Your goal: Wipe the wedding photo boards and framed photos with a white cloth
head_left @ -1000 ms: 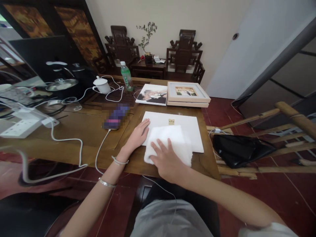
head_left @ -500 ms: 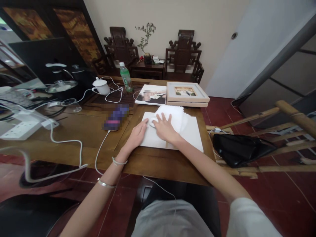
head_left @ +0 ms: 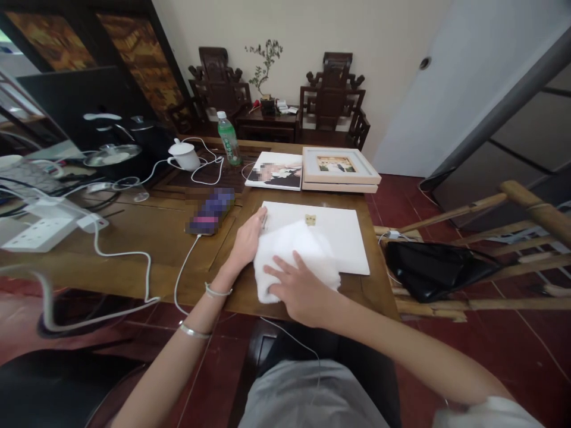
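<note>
A white rectangular panel (head_left: 352, 241) lies flat on the wooden table, with a small brass-coloured hanger plate (head_left: 311, 220) near its far edge. My left hand (head_left: 247, 238) holds the panel's left edge, fingers close together along it. Under my right hand (head_left: 303, 291) is a folded white cloth (head_left: 289, 241); the fingers are partly spread and press into it. The cloth covers the near left part of the panel and hangs past its front edge onto the table.
Beyond the panel lie a photo print (head_left: 274, 171) and framed pictures (head_left: 341, 169) in a stack. A green bottle (head_left: 229, 139), a lidded white cup (head_left: 184, 156), a phone (head_left: 210, 212) on its cable and a power strip (head_left: 42, 229) stand leftward. A black bag (head_left: 432, 267) sits at right.
My right hand has drawn the cloth toward me, from the panel's far part to its near left edge, uncovering the hanger plate. My left hand stays at the left edge.
</note>
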Demonstrator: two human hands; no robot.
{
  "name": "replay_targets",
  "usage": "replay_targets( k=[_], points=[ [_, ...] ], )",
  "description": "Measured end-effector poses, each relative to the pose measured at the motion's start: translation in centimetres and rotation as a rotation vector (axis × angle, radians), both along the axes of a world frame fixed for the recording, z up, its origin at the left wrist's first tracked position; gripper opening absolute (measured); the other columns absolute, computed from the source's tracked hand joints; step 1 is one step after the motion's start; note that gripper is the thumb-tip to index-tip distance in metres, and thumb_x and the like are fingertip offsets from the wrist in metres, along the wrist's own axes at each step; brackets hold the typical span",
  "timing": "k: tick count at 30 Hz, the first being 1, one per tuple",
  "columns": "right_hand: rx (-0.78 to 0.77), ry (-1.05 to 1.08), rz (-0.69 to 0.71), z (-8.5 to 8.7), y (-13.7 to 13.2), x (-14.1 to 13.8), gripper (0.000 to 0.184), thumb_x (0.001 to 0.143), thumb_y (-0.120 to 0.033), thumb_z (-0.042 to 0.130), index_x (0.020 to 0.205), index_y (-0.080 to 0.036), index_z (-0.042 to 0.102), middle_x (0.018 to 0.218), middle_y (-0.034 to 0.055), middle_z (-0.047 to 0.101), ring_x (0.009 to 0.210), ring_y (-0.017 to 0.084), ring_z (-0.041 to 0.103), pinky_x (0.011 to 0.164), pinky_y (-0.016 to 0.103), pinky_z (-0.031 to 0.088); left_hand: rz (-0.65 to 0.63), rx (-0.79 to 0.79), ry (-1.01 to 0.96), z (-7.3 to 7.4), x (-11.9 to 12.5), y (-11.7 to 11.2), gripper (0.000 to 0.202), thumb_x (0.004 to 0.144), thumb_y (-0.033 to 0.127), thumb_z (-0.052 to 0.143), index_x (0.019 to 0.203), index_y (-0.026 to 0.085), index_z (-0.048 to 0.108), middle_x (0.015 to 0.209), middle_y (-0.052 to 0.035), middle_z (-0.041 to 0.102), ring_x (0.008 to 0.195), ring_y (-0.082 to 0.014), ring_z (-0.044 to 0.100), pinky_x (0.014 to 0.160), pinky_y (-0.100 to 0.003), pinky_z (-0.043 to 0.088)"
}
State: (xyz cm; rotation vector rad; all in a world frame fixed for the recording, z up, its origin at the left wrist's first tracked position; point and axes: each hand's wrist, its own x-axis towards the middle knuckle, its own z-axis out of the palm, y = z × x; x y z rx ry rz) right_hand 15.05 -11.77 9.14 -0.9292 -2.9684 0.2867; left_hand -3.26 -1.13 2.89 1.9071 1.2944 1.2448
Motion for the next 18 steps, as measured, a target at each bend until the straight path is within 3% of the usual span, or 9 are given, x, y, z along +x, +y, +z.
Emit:
replay_targets(
  k=[4, 9, 12, 18],
  points=[
    [-0.028, -0.015, -0.144, 1.3, 1.7, 1.0, 0.043, 0.082, -0.003, 0.038, 0.115, -0.015, 0.063, 0.144, 0.0133, 0.049, 0.137, 0.031, 0.036, 0.108, 0.06, 0.028, -0.057, 0.064, 0.189, 0.2, 0.4, -0.4, 0.056, 0.1, 0.048, 0.028, 0.13, 0.012, 0.057, 0.141, -0.0127, 0.052, 0.135, -0.0242, 0.044, 0.117, -0.042, 0.029],
    [-0.015, -0.061, -0.368, 0.8, 7.2, 1.2, 0.051, 0.08, 0.0, 0.038, 0.126, -0.013, 0.056, 0.151, 0.0146, 0.039, 0.142, 0.033, 0.024, 0.11, 0.064, 0.019, -0.09, 0.039, 0.334, -0.2, 0.2, -0.1, 0.052, 0.096, 0.042, 0.04, 0.13, 0.007, 0.055, 0.139, -0.0176, 0.052, 0.134, -0.0274, 0.044, 0.115, -0.043, 0.031],
    [0.056, -0.002, -0.395, 0.4, 10.2, 0.7, 0.051, 0.08, 0.0, 0.037, 0.127, -0.012, 0.054, 0.148, 0.0174, 0.041, 0.141, 0.035, 0.025, 0.107, 0.068, 0.018, -0.129, 0.056, 0.4, -0.4, -0.1, 0.0, 0.05, 0.094, 0.038, 0.041, 0.133, 0.008, 0.053, 0.143, -0.0164, 0.049, 0.137, -0.027, 0.04, 0.116, -0.044, 0.029],
    [-0.065, 0.052, -0.385, 1.4, 14.2, -2.9, 0.044, 0.084, -0.006, 0.037, 0.122, -0.017, 0.057, 0.123, 0.0165, 0.062, 0.123, 0.032, 0.048, 0.1, 0.065, 0.032, -0.168, 0.094, 0.43, -0.2, -0.4, -0.1, 0.042, 0.094, 0.034, 0.041, 0.127, 0.014, 0.057, 0.136, -0.0138, 0.056, 0.13, -0.0287, 0.048, 0.112, -0.048, 0.035]
  ],
)
